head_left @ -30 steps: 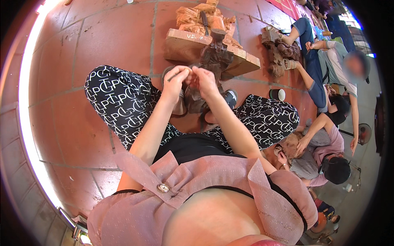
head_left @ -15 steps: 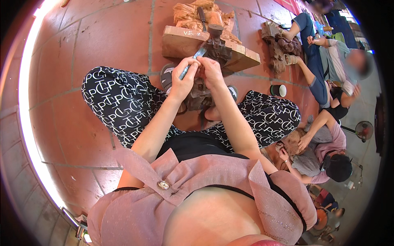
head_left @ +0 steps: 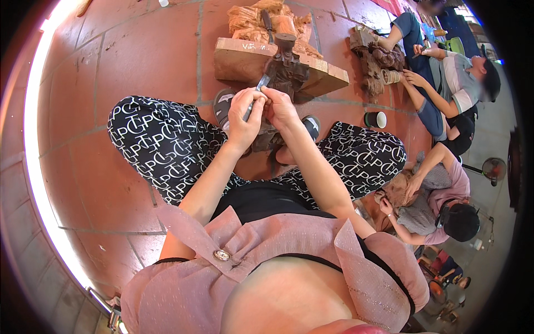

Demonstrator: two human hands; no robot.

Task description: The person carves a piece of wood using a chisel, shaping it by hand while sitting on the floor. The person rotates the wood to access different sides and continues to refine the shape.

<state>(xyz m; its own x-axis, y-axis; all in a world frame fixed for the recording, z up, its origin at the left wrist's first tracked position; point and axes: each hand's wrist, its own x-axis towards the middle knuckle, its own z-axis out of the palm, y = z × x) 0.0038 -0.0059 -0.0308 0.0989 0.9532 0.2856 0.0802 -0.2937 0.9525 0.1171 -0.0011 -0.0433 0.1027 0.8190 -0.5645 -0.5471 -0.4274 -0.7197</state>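
My left hand is closed round a narrow, flat, blue-grey tool like a slim blade. Its far end reaches up to a dark brown wood carving, and its near end pokes out below my fingers. Pressed close beside it, my right hand has its fingers pinched at the tool's middle. The carving leans against a thick wooden block and runs down between my feet; my hands hide part of it.
Behind the block lies a pale, rough wood carving with a dark-handled tool on it. A white-topped cup stands right of my foot. Co-workers handle other carvings at the right. A fan stands farther off.
My hands and the tool have shifted slightly, and the tool's far part now looks greyer and more upright. At the right, a co-worker's head and arms have moved.
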